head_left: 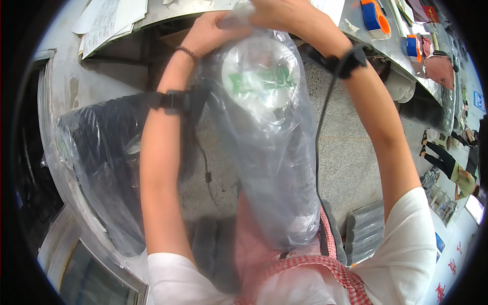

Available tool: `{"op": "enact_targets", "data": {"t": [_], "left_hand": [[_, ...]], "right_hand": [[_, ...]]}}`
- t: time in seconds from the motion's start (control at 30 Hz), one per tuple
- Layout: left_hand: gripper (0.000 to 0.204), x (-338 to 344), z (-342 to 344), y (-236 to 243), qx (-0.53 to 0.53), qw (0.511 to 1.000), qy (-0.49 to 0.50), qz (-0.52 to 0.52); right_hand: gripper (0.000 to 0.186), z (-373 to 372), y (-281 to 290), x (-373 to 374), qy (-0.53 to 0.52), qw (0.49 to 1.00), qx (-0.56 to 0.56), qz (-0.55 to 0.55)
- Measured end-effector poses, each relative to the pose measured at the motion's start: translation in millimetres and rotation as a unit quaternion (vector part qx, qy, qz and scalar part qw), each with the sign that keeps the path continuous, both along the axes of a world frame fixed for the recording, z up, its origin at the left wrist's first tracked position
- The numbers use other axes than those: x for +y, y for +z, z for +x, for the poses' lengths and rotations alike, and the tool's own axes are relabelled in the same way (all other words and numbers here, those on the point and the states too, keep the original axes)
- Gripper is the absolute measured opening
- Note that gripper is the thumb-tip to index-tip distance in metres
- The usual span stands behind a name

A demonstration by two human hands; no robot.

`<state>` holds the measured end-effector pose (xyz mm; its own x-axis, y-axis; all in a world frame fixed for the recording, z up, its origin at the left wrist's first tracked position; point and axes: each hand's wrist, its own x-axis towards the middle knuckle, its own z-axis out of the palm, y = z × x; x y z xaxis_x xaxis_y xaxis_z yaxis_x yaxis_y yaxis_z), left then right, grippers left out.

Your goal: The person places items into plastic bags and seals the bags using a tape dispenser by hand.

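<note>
A long see-through plastic bag (277,162) hangs in front of my body, from the table's edge down to my apron. Through its upper part shows a round white thing (259,56) with a green strip (264,79) across it; its kind I cannot make out. At the bag's far end, my left hand (211,33) grips the plastic from the left side. My right hand (284,15) closes on the same bunched end from the right, cut off partly by the picture's top edge. Plastic and blur cover some of the fingertips.
Papers (114,23) lie on the table at the far left. Tape rolls in blue and orange holders (376,19) stand at the far right. Dark plastic-wrapped goods (107,137) are on my left. A cable (325,109) hangs from my right wrist. Another person (447,160) is at the right.
</note>
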<state>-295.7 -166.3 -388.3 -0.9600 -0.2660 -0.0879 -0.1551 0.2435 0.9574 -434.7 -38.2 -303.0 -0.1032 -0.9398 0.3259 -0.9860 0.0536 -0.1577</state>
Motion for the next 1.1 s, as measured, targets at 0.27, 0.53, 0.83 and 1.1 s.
{"op": "enact_targets", "data": {"t": [0.27, 0.53, 0.83, 1.1], "left_hand": [[0.044, 21.4, -16.3, 2.4, 0.001, 0.966, 0.107, -0.236], [0.038, 20.7, -18.2, -1.6, 0.002, 0.982, 0.129, -0.135], [0.035, 21.5, -27.5, -7.2, -0.015, 0.98, 0.133, -0.151], [0.038, 5.5, -21.2, 1.4, -0.013, 0.999, -0.002, -0.036]], "right_hand": [[0.029, -17.8, 37.6, 13.3, 0.008, 0.794, -0.592, 0.141], [0.072, -46.9, -46.2, 50.9, 0.076, 0.861, -0.485, 0.132], [0.056, -25.5, -47.1, 32.6, 0.114, 0.91, -0.387, -0.092], [0.027, -10.5, 33.3, 33.8, 0.074, 0.963, -0.224, 0.134]]}}
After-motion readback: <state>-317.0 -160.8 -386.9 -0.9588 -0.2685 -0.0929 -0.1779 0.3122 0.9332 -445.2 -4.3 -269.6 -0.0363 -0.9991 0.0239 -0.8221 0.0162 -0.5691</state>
